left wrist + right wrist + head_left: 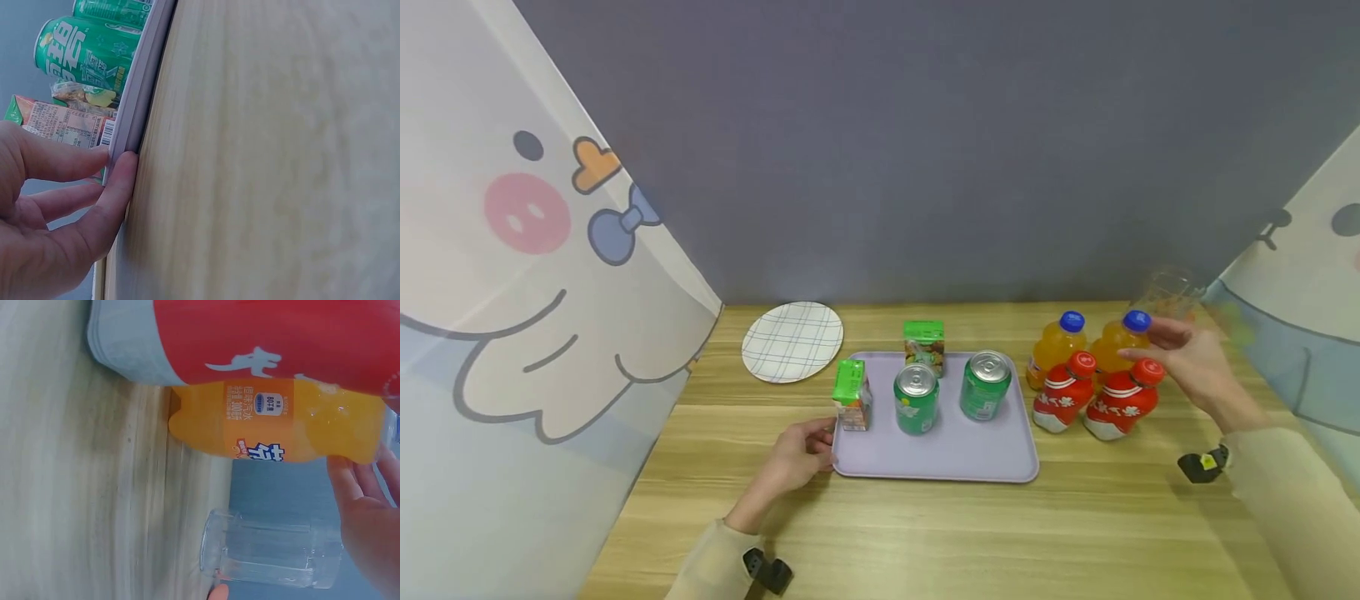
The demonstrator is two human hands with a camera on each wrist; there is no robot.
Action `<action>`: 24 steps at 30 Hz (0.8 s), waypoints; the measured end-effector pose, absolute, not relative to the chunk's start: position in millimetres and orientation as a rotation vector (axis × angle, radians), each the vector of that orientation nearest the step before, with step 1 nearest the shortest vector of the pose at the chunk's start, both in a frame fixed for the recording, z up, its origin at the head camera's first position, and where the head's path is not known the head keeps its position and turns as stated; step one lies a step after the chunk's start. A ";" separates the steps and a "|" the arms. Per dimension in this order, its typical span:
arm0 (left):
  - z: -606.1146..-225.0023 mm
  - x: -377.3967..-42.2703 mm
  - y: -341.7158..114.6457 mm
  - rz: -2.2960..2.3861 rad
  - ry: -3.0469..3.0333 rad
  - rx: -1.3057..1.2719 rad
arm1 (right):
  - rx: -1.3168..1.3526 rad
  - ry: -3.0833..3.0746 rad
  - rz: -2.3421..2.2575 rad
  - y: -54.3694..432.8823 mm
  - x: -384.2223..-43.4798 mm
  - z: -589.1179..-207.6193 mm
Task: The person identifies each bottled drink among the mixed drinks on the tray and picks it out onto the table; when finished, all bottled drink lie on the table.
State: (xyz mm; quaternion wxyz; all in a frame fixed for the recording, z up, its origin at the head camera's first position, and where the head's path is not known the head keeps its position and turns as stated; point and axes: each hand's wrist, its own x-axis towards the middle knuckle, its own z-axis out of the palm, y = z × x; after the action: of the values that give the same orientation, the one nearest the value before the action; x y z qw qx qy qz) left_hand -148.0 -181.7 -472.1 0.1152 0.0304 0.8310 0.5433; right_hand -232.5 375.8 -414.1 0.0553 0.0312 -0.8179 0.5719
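My left hand (pixel 797 457) pinches the near left corner of a lilac tray (pixel 940 460). In the left wrist view the thumb lies on the tray rim (pixel 140 81) and a finger beneath it. On the tray stand two green soda cans (pixel 916 410) (pixel 983 396) and two green-topped drink cartons (pixel 853 402) (pixel 924 343). My right hand (pixel 1198 360) holds the right-hand orange soda bottle (pixel 1120 337) near its neck, under the blue cap. The bottle (pixel 250 419) is upright, its lower part hidden in the head view behind two red bottles (pixel 1063 393) (pixel 1122 408).
A second orange soda bottle (pixel 1051 348) stands left of the held one, close to the tray's right side. Behind my right hand is a clear glass mug (pixel 269 550). A checked plate (pixel 793 342) lies at the back left. A grey wall (pixel 880 167) borders the table.
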 end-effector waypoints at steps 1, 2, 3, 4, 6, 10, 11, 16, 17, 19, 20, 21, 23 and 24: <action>-472.1 -148.0 -181.7 1.590 2.434 0.091 | 0.100 -2.486 1.731 375.9 -232.4 -414.8; -471.8 -148.0 -181.6 1.588 2.434 0.085 | 0.112 -2.478 1.745 375.9 -232.1 -415.8; -471.6 -148.0 -181.8 1.588 2.435 0.084 | 0.118 -2.470 1.758 375.9 -231.8 -417.0; -471.1 -147.7 -182.0 1.587 2.435 0.083 | 0.126 -2.461 1.768 376.1 -231.7 -418.5; -470.5 -147.0 -182.8 1.587 2.439 0.080 | 0.125 -2.465 1.767 375.5 -232.5 -420.8; -471.2 -146.0 -184.4 1.590 2.450 0.065 | 0.152 -2.473 1.767 374.6 -233.1 -419.1; -471.2 -145.6 -184.7 1.589 2.456 0.059 | 0.160 -2.445 1.813 374.2 -233.3 -417.9; -469.7 -145.0 -187.0 1.583 2.471 0.035 | 0.189 -2.362 1.924 374.1 -230.1 -412.9; -469.3 -145.2 -187.3 1.581 2.476 0.036 | 0.193 -2.367 1.911 374.5 -228.2 -412.3; -468.8 -145.4 -188.0 1.569 2.491 0.040 | 0.186 -2.396 1.855 375.2 -223.0 -411.4; -468.2 -145.3 -188.5 1.562 2.499 0.041 | 0.183 -2.389 1.853 375.4 -220.2 -411.4; -467.7 -145.3 -188.9 1.558 2.502 0.046 | 0.174 -2.375 1.854 375.4 -217.3 -411.6; -466.9 -145.4 -190.3 1.540 2.520 0.065 | 0.150 -2.395 1.744 375.7 -210.2 -412.6; -466.4 -145.6 -191.1 1.528 2.533 0.074 | 0.146 -2.406 1.683 376.1 -206.2 -413.5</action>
State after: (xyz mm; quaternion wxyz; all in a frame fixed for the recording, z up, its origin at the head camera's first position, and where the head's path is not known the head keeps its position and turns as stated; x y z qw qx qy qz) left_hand -145.6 -191.1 -466.4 0.0912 0.0249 0.8525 0.5141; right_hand -206.2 376.1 -413.5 0.1010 0.0493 -0.8143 0.5695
